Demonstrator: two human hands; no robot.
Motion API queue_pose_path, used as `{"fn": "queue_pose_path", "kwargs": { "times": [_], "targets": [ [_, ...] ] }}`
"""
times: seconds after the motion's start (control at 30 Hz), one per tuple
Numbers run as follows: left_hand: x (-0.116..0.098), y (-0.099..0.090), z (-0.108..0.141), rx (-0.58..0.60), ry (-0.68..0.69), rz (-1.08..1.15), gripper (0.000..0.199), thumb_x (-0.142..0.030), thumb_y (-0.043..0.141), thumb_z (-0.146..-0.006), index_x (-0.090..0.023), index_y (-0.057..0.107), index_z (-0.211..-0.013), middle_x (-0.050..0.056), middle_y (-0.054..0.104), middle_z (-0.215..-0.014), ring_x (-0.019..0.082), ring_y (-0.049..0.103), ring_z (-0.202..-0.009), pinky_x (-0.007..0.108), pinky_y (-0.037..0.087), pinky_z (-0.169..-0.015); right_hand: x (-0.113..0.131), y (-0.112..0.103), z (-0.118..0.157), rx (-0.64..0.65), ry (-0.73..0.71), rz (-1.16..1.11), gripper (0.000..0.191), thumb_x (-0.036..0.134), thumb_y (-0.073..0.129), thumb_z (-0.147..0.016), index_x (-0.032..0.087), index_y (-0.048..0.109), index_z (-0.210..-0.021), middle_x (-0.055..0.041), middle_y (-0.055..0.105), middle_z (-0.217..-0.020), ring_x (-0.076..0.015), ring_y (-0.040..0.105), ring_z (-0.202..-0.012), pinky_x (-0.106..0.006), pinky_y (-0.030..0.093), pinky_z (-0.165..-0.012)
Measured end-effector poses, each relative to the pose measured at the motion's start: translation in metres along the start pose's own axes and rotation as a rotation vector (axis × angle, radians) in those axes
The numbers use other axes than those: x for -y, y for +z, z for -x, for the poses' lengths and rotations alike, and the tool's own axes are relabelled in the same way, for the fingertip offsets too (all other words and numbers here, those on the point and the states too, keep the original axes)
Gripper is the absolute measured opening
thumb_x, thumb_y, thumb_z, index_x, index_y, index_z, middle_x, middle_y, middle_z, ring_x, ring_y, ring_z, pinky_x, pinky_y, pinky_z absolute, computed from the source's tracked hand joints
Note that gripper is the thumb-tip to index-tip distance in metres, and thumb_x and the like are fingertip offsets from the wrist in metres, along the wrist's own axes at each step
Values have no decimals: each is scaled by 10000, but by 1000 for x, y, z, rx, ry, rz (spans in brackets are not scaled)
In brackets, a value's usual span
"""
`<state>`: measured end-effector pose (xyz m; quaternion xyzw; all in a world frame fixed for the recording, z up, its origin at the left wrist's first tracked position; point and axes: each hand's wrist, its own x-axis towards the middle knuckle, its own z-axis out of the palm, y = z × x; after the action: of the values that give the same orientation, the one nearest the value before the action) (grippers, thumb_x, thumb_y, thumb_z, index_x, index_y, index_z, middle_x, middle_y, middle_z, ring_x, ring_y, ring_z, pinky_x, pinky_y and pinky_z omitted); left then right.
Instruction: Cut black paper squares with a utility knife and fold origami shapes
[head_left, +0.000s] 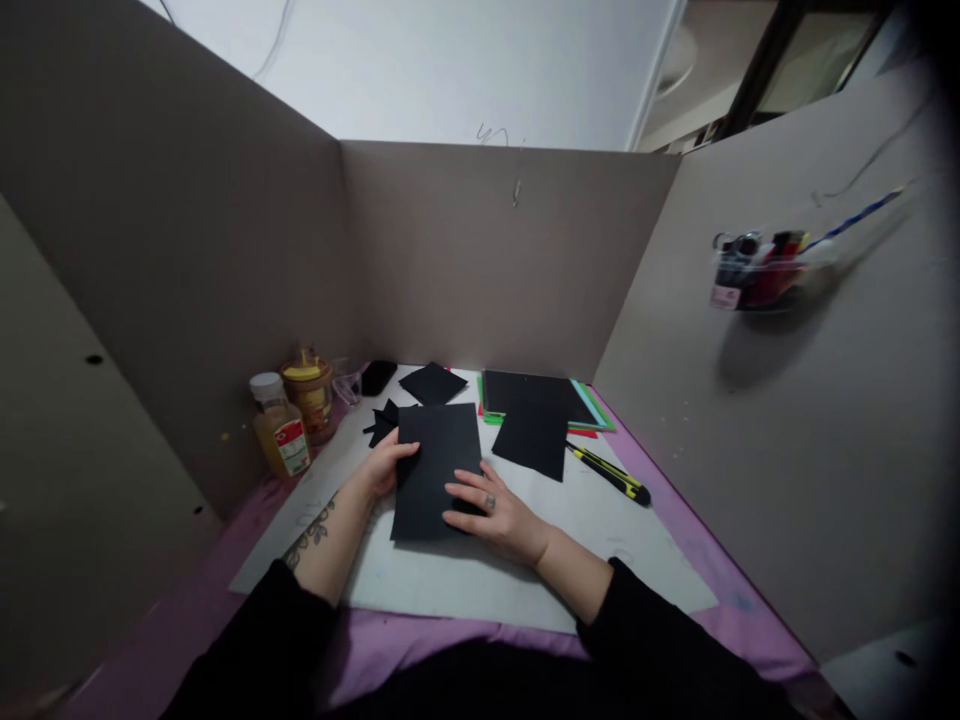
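Black sheet (431,465) is mid-frame, its left edge pinched by the left hand (382,470); the right hand (510,515) rests spread fingers on it. Uneven pressure could crease it.

Left grip (384,468), right grip (508,517) on black sheet (435,450)

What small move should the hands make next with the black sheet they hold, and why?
Perhaps draw the sheet slightly nearer: the left hand holds its left edge, the right hand rests on its right side, and its upper left part seems to hide some of the spiky black paper behind.
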<state>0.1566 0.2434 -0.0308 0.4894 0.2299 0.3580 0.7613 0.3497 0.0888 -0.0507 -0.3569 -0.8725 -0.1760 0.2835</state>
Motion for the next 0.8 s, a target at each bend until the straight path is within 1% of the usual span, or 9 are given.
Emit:
{"fn": "queue_pose_path", "kwargs": {
  "times": [0.07,0.13,0.27,0.4,0.53,0.6,0.67,0.73,0.8],
  "targets": [
    [2,-4,-1,-17,-29,-1,540,-154,747,-577,-179,577,-1089,80,698,-932,236,658,-770,350,497,-709,0,-1,1,20,25,-88,389,96,462,-850,258,566,-1188,-87,587,-1237,-233,423,-1257,-537,241,-1051],
    [5,-6,-2,-18,-37,-2,524,-138,742,-574,-179,581,-1071,74,700,-914,234,661,-757,344,497,-695,-1,-1,2,0,112,-195,404,80,467,-813,233,568,-1173,-91,631,-1151,-219,519,-1147,-528,270,-1039],
    [8,-3,-2,14,-16,36,480,-137,743,-594,-174,598,-1050,74,700,-930,219,661,-792,326,489,-736,-7,-3,1,-230,391,-337,204,108,537,-768,228,647,-890,-74,663,-1031,-225,550,-1050,-474,374,-966],
    [8,4,1,61,-100,59,435,-163,744,-615,-164,622,-1032,82,705,-895,223,659,-759,321,485,-708,-14,-5,2,-402,713,-365,44,213,600,-756,203,630,-725,-108,577,-1184,-260,488,-1120,-458,360,-966],
    [10,11,3,89,-135,71,381,-131,731,-605,-156,651,-977,57,700,-791,185,638,-671,279,470,-646,-20,-1,3,-517,928,-534,225,331,620,-757,179,552,-606,-124,452,-1333,-263,444,-1192,-389,347,-977],
    [11,13,4,99,-124,69,376,-92,719,-586,-150,660,-953,46,695,-773,167,627,-657,256,458,-632,-23,2,2,-570,993,-641,273,373,628,-750,183,523,-585,-123,541,-1210,-248,500,-1106,-345,398,-890],
    [11,15,4,108,-119,72,349,-79,713,-584,-143,662,-923,41,690,-756,161,624,-656,246,454,-629,-24,7,1,-597,1064,-764,279,412,634,-743,189,525,-617,-72,622,-896,-208,562,-882,-305,431,-743],
    [11,16,4,100,-112,88,319,-104,717,-609,-149,653,-918,35,684,-735,156,621,-638,243,457,-619,-24,11,1,-595,1127,-906,293,437,653,-724,191,520,-638,9,544,-639,-151,518,-652,-268,411,-619],
    [11,16,4,80,-105,115,310,-154,719,-651,-158,636,-950,39,688,-758,164,631,-649,257,471,-631,-23,13,0,-560,1182,-1055,315,440,688,-686,187,510,-631,43,487,-566,-117,464,-564,-250,397,-573]
  ]
}}
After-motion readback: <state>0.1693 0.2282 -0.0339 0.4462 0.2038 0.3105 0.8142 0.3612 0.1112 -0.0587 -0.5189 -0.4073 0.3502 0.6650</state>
